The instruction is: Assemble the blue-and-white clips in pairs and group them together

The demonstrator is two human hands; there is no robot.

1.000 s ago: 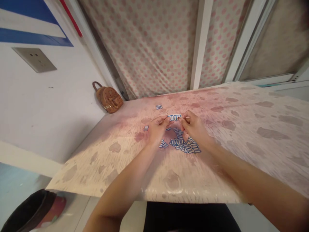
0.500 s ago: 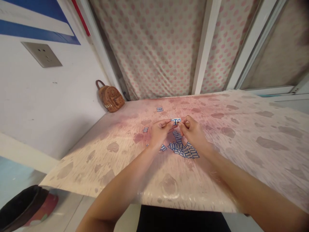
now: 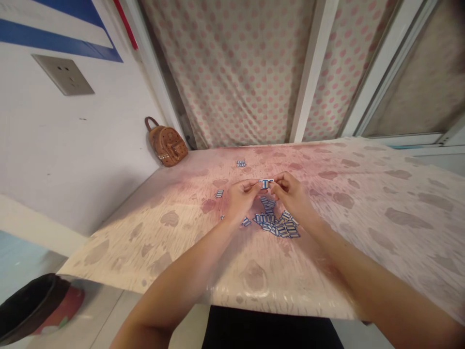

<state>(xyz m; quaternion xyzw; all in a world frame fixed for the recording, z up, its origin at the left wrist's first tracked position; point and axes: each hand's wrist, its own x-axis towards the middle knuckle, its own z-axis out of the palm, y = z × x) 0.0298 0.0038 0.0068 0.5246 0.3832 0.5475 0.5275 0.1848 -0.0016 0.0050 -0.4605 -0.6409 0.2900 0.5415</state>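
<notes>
From my end of the feed, the blue marks on the small white piece (image 3: 266, 183) are too small to read, and I make out only blue and white bands on the wall poster (image 3: 61, 41). The piece is up in front of me, above the patterned tablecloth (image 3: 174, 252). My left hand (image 3: 240, 199) pinches its left end between thumb and fingers; my right hand (image 3: 291, 196) pinches the right end, its thumb and forefinger pressed together on it. Below and between the wrists lies a loose pile of blue-edged pieces (image 3: 278, 225). A lone piece (image 3: 220, 193) lies just left of my left hand, and a small cluster (image 3: 241, 164) sits farther back, towards the brown backpack (image 3: 169, 147). Compared with a second ago, my fingertips are closer together and less of the held strip shows between them; the pile keeps much the same shape.
</notes>
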